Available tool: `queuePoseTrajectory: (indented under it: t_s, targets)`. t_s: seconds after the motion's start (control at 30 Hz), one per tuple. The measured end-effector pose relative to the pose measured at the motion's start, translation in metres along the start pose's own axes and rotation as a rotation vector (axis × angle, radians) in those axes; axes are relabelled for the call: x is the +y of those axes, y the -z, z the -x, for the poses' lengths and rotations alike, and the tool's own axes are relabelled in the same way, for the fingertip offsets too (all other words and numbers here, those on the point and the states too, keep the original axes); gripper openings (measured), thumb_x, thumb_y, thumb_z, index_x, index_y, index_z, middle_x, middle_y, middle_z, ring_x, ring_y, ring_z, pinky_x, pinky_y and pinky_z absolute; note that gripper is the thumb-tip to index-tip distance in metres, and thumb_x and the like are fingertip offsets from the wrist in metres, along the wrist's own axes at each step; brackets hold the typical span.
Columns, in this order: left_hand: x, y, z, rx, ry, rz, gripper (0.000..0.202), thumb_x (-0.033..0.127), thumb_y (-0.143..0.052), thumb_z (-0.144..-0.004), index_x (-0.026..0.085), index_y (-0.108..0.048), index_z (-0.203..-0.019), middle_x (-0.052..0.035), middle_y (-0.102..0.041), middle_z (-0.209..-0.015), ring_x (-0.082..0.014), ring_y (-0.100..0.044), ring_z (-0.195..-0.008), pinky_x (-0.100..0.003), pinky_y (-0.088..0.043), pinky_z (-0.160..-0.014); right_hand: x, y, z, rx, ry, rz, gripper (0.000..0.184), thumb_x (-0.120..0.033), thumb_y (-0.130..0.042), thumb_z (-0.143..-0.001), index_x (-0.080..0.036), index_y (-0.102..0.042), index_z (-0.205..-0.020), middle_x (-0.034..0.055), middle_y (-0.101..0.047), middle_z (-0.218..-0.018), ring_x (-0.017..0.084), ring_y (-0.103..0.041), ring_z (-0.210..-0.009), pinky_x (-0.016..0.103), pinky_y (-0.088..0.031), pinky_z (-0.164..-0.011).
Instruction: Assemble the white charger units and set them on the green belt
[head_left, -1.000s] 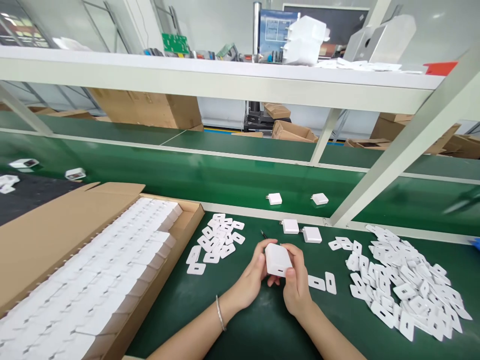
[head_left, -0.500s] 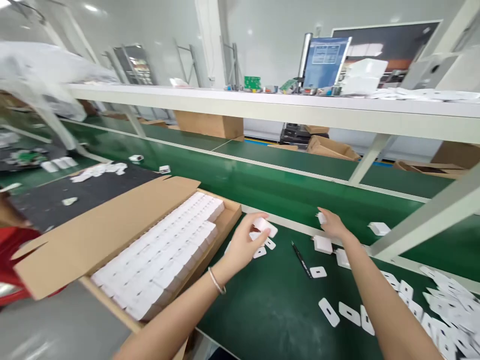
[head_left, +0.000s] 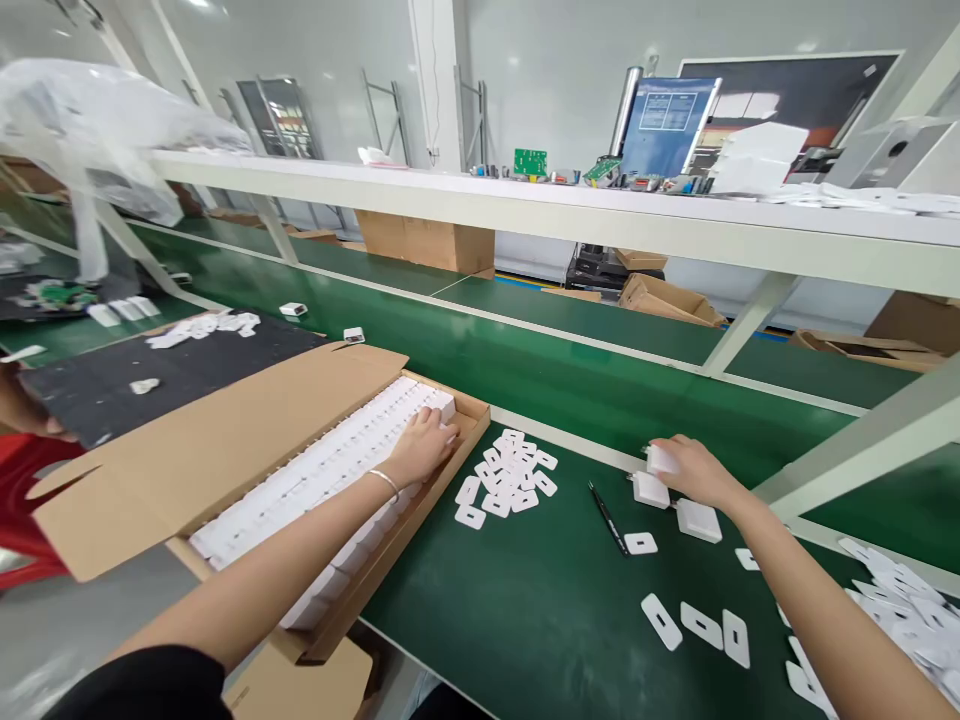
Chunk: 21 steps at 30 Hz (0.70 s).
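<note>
My left hand [head_left: 424,447] reaches into the far end of a cardboard box [head_left: 225,440] filled with rows of white chargers [head_left: 330,470], fingers curled down on a charger there. My right hand [head_left: 690,468] rests at the table's back edge, closed over a white charger [head_left: 660,460]. Two more white chargers [head_left: 651,489] lie just beside it on the green mat. A small pile of white plastic tabs [head_left: 506,476] sits between my hands, next to a black pen [head_left: 607,518].
Loose white tabs [head_left: 701,625] and a bigger heap [head_left: 907,610] lie at the right. A green conveyor belt [head_left: 540,370] runs behind the table under a white shelf [head_left: 570,205]. Another person's red sleeve [head_left: 22,500] shows at the left by a black mat [head_left: 150,370].
Both hands held one charger in front of me a second ago. The left hand has carried it into the box; the right hand has reached to the chargers at the back edge.
</note>
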<state>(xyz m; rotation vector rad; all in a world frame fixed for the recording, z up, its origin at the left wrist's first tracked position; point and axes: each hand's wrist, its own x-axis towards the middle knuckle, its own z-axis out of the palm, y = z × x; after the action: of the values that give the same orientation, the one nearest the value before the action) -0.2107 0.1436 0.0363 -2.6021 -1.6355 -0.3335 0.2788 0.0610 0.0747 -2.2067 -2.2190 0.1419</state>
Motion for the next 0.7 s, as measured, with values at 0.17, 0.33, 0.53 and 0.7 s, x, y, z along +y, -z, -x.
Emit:
queuePoseTrajectory:
  t_s: [0.17,0.33,0.53,0.7]
  targets:
    - [0.002,-0.002,0.005,-0.019,0.032,-0.129,0.029,0.027,-0.053,-0.096,0.014,-0.076,-0.107,-0.0252,-0.062,-0.117,-0.0445,-0.052,-0.118,-0.056,-0.040,-0.097,-0.021,0.000,0.041,-0.049,0.085,-0.067,0.052,-0.026,-0.063,-0.086,-0.027,-0.065,-0.138,0.0098,-0.070,-0.134,0.033,-0.065,-0.122,0.041,-0.054,-0.095]
    - [0.009,0.005,0.005,-0.017,0.061,-0.208,0.031,0.023,-0.051,-0.094,0.011,-0.075,-0.110,-0.0263,-0.064,-0.120,-0.0455,-0.055,-0.114,-0.057,-0.042,-0.095,-0.032,-0.005,0.061,0.023,0.035,-0.150,0.048,-0.027,-0.061,-0.088,-0.026,-0.060,-0.137,0.0098,-0.069,-0.138,0.034,-0.063,-0.126,0.043,-0.051,-0.097]
    - [0.084,0.036,0.010,0.120,-0.006,-0.177,0.034,0.021,-0.050,-0.097,0.012,-0.067,-0.125,-0.0239,-0.062,-0.122,-0.0417,-0.058,-0.113,-0.053,-0.047,-0.094,-0.067,-0.002,0.082,0.087,-0.122,-0.276,0.042,-0.048,-0.056,-0.094,-0.024,-0.049,-0.128,0.0079,-0.075,-0.105,0.027,-0.074,-0.083,0.034,-0.051,-0.067]
    - [0.208,0.030,0.034,0.067,-0.428,0.312,0.067,0.015,-0.068,-0.086,0.021,-0.042,-0.148,-0.0155,-0.054,-0.145,-0.0309,-0.068,-0.108,-0.042,-0.057,-0.088,-0.117,0.002,0.097,0.049,-0.194,-0.524,0.031,-0.047,-0.061,-0.090,-0.026,-0.043,-0.103,-0.0017,-0.066,-0.080,0.020,-0.064,-0.067,0.031,-0.044,-0.061]
